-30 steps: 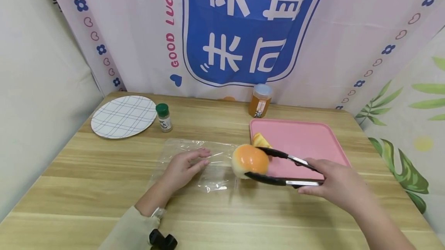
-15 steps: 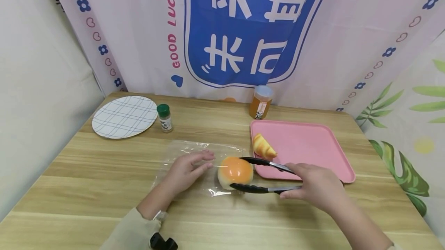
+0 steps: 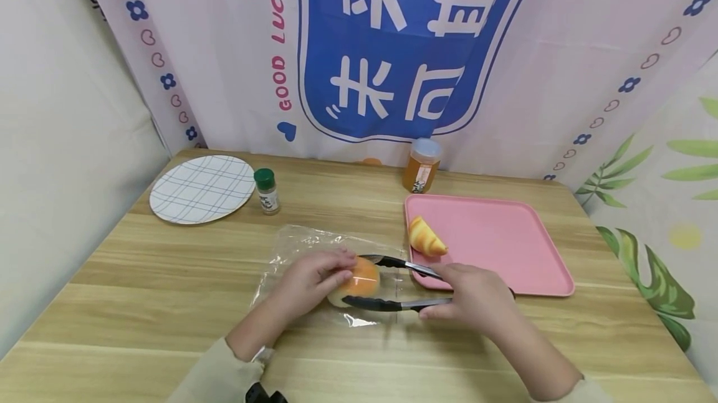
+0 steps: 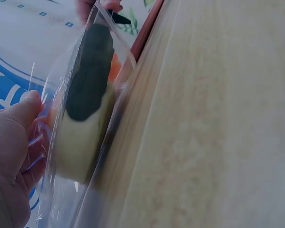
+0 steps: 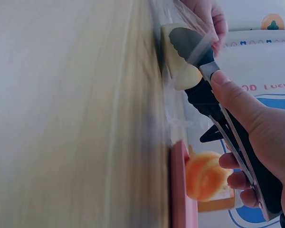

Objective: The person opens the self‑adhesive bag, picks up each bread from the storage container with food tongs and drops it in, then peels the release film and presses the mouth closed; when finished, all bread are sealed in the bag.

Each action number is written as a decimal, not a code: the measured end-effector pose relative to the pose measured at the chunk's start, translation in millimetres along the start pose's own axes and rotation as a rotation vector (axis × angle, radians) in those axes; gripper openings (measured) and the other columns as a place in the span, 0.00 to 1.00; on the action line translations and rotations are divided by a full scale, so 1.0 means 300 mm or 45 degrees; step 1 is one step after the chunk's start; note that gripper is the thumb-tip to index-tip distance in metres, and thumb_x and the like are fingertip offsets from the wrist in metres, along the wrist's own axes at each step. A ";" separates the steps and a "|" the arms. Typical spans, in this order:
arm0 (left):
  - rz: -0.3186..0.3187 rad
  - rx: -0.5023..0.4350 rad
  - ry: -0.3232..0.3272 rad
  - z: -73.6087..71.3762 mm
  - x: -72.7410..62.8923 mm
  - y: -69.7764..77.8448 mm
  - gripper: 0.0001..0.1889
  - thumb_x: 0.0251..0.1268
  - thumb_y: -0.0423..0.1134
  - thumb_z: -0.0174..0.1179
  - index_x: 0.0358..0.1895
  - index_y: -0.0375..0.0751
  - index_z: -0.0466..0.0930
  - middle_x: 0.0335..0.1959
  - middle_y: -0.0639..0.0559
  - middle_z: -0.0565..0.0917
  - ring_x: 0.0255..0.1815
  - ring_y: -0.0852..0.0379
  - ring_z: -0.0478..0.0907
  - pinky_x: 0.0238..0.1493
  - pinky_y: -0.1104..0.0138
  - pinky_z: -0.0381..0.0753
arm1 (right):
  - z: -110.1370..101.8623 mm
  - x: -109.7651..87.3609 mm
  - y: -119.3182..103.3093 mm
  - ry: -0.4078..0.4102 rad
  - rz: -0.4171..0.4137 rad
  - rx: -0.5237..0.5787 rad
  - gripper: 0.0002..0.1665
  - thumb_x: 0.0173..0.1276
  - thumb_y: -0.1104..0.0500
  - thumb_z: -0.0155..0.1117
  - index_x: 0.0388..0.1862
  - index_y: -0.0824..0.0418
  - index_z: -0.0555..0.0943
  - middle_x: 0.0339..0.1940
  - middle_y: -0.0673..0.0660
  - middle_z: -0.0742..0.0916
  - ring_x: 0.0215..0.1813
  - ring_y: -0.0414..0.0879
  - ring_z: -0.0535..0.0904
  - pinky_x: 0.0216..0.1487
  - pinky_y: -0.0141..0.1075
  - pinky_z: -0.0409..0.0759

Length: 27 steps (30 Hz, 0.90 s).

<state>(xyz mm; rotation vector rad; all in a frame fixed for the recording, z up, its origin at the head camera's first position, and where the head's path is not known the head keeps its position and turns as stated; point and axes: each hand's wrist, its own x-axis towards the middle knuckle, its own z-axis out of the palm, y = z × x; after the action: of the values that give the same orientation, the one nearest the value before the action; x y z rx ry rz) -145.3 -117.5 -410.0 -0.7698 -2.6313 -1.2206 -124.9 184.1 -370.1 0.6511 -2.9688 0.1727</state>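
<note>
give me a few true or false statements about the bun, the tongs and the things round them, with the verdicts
1. The tongs grip the bun. True.
2. The tongs are in the left hand. False: the right hand holds them.
3. The croissant lies on the pink tray. True.
4. The bun sits on the checked plate. False: it is inside the clear bag.
5. The amber jar stands beyond the pink tray. True.
</note>
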 end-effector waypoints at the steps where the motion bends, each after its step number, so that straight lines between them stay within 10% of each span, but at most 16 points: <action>1: -0.001 0.005 -0.002 0.000 -0.001 0.002 0.12 0.62 0.42 0.65 0.48 0.47 0.86 0.53 0.53 0.86 0.63 0.51 0.79 0.68 0.54 0.75 | 0.005 0.004 -0.006 -0.005 0.007 0.001 0.47 0.41 0.27 0.74 0.58 0.50 0.82 0.52 0.52 0.88 0.54 0.50 0.85 0.49 0.47 0.85; 14: 0.157 0.087 0.059 -0.018 0.023 0.034 0.10 0.64 0.39 0.64 0.47 0.44 0.86 0.50 0.50 0.87 0.57 0.50 0.82 0.62 0.56 0.81 | 0.054 0.010 -0.042 0.090 -0.021 -0.027 0.51 0.38 0.27 0.75 0.60 0.51 0.80 0.52 0.52 0.88 0.49 0.50 0.86 0.40 0.45 0.85; 27: 0.251 0.301 -0.103 -0.069 0.078 0.100 0.10 0.68 0.39 0.61 0.49 0.44 0.86 0.48 0.51 0.88 0.52 0.53 0.85 0.57 0.58 0.84 | 0.060 0.007 -0.034 0.114 -0.019 0.046 0.48 0.36 0.29 0.76 0.56 0.50 0.82 0.49 0.50 0.89 0.48 0.48 0.86 0.41 0.45 0.85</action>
<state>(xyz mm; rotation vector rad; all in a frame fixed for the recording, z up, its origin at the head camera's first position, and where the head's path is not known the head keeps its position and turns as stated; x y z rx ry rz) -151.9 -107.6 -368.3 -1.0220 -2.6221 -0.8273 -123.8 171.7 -386.7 0.6519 -2.8803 0.2479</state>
